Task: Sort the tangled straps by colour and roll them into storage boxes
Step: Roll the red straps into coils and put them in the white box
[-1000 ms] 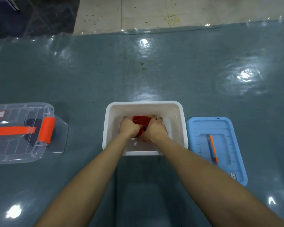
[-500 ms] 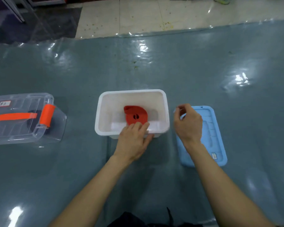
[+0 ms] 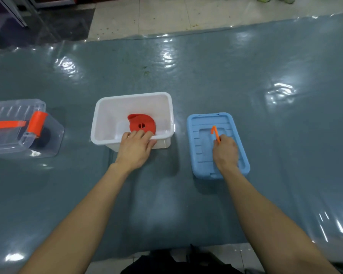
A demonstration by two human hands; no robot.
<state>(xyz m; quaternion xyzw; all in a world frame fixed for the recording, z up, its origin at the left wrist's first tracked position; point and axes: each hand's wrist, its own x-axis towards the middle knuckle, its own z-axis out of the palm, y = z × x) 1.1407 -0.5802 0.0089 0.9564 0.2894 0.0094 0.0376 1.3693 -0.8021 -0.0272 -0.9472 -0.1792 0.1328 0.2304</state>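
Observation:
A white storage box (image 3: 107,107) stands open in the middle of the mat, and a rolled red strap (image 3: 140,123) lies on its floor. My left hand (image 3: 136,148) rests on the box's near rim, fingers over the edge beside the roll. To the right lies the blue lid (image 3: 202,139), flat on the mat. My right hand (image 3: 225,152) is on top of the lid and grips its orange handle (image 3: 214,131), lifting one end.
A clear storage box (image 3: 18,127) with an orange latch (image 3: 37,123) and orange handle stands closed at the left, with a dark roll inside. The grey-blue plastic mat (image 3: 206,76) covers the floor; pale tiles lie beyond its far edge.
Both hands have left the red roll in the white box. The left hand settled on the box's near rim, and the right hand moved to the blue lid and took its orange handle.

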